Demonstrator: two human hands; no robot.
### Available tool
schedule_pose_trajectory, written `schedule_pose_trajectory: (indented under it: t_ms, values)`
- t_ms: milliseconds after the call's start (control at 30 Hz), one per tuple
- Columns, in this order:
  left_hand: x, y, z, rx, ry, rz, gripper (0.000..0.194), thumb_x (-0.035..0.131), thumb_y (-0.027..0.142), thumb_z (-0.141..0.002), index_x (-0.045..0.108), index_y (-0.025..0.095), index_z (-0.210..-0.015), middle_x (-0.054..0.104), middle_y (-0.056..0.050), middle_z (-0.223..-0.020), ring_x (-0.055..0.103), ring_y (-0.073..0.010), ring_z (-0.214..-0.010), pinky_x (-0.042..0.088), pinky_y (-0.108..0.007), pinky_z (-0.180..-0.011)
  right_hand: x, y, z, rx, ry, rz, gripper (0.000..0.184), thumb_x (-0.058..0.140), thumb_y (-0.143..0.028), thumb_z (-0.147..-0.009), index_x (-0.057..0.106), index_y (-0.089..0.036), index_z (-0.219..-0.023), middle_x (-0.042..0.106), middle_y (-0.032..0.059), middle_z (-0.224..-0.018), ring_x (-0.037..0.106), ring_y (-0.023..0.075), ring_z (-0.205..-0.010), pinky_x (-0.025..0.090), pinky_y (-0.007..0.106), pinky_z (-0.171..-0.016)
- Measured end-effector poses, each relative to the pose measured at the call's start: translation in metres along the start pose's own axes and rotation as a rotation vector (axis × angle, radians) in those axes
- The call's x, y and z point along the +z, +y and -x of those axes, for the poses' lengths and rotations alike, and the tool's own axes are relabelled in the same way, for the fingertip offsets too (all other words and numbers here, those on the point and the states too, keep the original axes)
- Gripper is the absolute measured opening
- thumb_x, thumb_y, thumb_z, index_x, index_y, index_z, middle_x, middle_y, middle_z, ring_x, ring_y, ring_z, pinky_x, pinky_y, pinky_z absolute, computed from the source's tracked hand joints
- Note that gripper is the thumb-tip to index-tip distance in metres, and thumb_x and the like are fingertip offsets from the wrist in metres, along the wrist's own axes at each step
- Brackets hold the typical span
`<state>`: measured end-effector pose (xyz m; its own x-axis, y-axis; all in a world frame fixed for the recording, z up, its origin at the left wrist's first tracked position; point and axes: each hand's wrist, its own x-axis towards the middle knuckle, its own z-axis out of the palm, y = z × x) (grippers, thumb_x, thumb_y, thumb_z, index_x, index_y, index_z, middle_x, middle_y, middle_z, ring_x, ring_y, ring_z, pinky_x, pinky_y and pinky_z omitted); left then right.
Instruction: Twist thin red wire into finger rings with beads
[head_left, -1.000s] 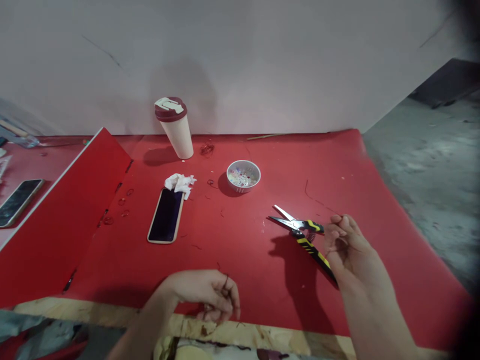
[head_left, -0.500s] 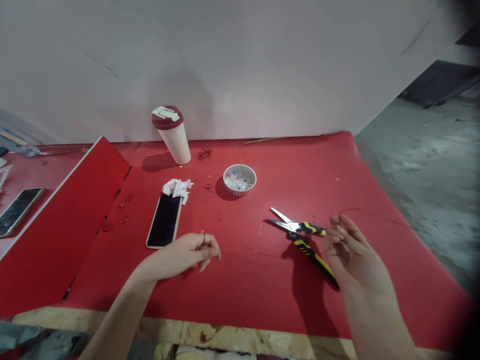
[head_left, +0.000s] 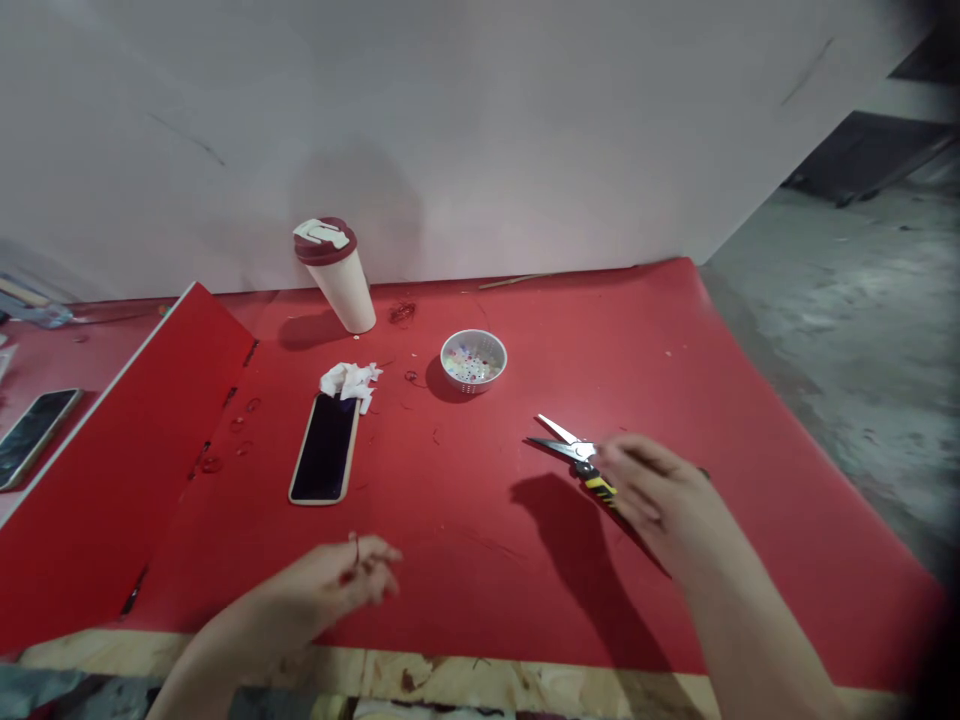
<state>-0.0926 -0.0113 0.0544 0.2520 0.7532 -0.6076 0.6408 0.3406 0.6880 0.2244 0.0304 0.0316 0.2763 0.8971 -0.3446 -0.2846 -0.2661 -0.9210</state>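
Reaching over the yellow-and-black pliers [head_left: 577, 450], the right hand [head_left: 660, 490] holds a wide grip while the left hand [head_left: 322, 585] pinches thin wire [head_left: 355, 548].

Nothing legible from here — no words, numbers or brands anywhere; the cup lid [head_left: 322, 248] carries only a white shape, the pliers [head_left: 600, 486] just yellow-and-black handle stripes — no lettering.
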Motion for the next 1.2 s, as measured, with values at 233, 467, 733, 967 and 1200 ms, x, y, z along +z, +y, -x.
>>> schedule_pose_trajectory:
  t_ms: [233,467,733,967,1200]
  values:
    - [-0.041,0.045,-0.072,0.097,0.925,-0.495,0.030,0.040,0.035,-0.088,0.064,0.021,-0.098,0.064,-0.010,-0.100,0.059,-0.0264,-0.092,0.046,-0.035,-0.075,0.056,0.041,0.021,0.049,-0.466,0.580,0.013,0.052,-0.025,-0.076,0.058,-0.018,-0.067,0.050,-0.0053,-0.044,0.047,0.0112,-0.039,0.036,0.023,-0.044]
    - [-0.069,0.030,-0.134,0.037,1.057,-0.704,0.021,0.048,0.022,-0.082,0.063,0.011,-0.092,0.063,-0.018,-0.097,0.056,-0.0316,-0.095,0.044,-0.040,-0.078,0.040,0.048,0.013,-0.426,-0.208,0.938,0.024,0.041,-0.027,-0.085,0.063,-0.018,-0.079,0.066,0.0095,-0.085,0.062,0.0225,-0.077,0.047,0.037,-0.071]
    - [-0.051,0.057,-0.100,0.303,1.333,-0.198,0.012,0.054,0.030,-0.082,0.053,0.018,-0.086,0.061,-0.005,-0.081,0.057,-0.0190,-0.079,0.043,-0.030,-0.073,-0.035,0.062,-0.021,-0.664,0.229,1.459,0.087,0.058,-0.068,-0.065,0.044,-0.011,-0.128,0.049,0.0271,-0.128,0.038,0.0463,-0.121,0.022,0.068,-0.091]
    - [-0.016,0.091,-0.059,0.434,1.087,-0.049,0.014,0.055,0.034,-0.082,0.054,0.020,-0.081,0.058,0.002,-0.072,0.052,-0.0121,-0.064,0.040,-0.023,-0.060,-0.047,0.053,-0.032,-0.754,0.170,1.426,0.061,0.054,-0.063,-0.072,0.061,-0.010,-0.102,0.060,0.0166,-0.090,0.054,0.0314,-0.084,0.042,0.047,-0.077]
    - [0.005,0.095,-0.038,0.495,0.927,-0.046,0.010,0.055,0.030,-0.083,0.056,0.020,-0.086,0.062,0.001,-0.078,0.056,-0.0137,-0.070,0.041,-0.025,-0.067,-0.028,0.031,0.001,-0.775,0.139,1.452,0.053,0.062,-0.050,-0.072,0.061,-0.010,-0.105,0.056,0.0138,-0.091,0.053,0.0298,-0.085,0.046,0.041,-0.068]
